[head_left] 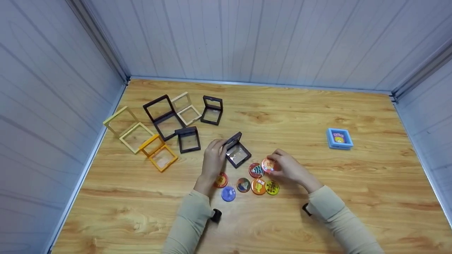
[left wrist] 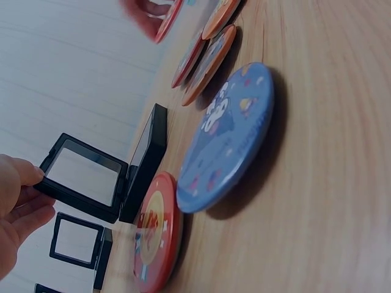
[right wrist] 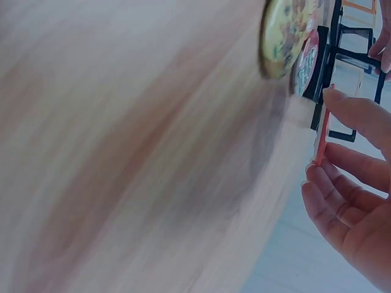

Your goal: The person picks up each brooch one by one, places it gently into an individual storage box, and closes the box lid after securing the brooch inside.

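Well in from the tabletop (head_left: 282,116)'s back edge, our left hand (head_left: 213,158) pinches a black frame (head_left: 237,154) by its lid, probably steadying it, and our right hand (head_left: 290,168) a red badge (head_left: 267,165) by its rim, likely sparing its face.

At the left edge, the left hand (left wrist: 13,223) is pinching the raised lid of an open black frame (left wrist: 144,168), whose base is resting on the wooden table (left wrist: 324,183), while a second black frame (left wrist: 76,244) is standing open behind it. A blue badge (left wrist: 229,137) is lying face up nearest the camera, just beside a red-and-yellow badge (left wrist: 156,235), and three more badges (left wrist: 211,64) are lying farther along the table. Near the top, blurred by distance or motion, the right hand (left wrist: 145,17) seems to be gripping a red badge (left wrist: 168,23) before a pale wall (left wrist: 73,73).
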Demonstrator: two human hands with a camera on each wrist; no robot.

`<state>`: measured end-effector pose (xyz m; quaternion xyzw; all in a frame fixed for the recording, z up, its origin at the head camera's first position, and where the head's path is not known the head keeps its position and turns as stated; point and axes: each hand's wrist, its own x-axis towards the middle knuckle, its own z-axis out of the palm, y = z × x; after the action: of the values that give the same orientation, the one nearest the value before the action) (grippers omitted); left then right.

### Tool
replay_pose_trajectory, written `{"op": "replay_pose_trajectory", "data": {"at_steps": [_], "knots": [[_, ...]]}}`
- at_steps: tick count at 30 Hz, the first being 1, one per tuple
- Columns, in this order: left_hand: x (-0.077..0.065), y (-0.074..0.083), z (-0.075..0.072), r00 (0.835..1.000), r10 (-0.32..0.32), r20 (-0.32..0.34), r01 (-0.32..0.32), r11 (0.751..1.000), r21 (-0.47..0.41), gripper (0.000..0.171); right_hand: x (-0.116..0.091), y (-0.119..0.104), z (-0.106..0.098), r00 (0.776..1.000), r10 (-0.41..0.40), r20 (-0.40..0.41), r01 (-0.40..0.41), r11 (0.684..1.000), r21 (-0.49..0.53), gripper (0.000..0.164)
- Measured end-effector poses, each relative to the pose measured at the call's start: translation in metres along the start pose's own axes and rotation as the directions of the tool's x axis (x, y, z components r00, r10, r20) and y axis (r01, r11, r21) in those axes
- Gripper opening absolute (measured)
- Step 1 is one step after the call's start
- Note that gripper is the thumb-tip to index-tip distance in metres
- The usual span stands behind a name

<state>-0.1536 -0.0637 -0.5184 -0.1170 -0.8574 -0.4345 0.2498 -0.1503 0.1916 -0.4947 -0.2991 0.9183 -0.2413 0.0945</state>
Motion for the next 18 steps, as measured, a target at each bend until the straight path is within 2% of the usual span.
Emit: {"op": "replay_pose_trajectory", "data": {"at_steps": [11,18], "knots": [[0.000,0.000,0.000,1.000,-0.011,-0.003,0.011,1.000,0.011,0.013,0.020,-0.010,0.004,0.999,-0.049,-0.016,0.049,0.999,-0.003,0.048],[0.000,0.001,-0.001,1.000,0.000,-0.004,0.000,1.000,0.004,0.013,0.034,-0.016,0.007,0.999,-0.035,0.004,0.035,0.999,0.013,0.047]]}}
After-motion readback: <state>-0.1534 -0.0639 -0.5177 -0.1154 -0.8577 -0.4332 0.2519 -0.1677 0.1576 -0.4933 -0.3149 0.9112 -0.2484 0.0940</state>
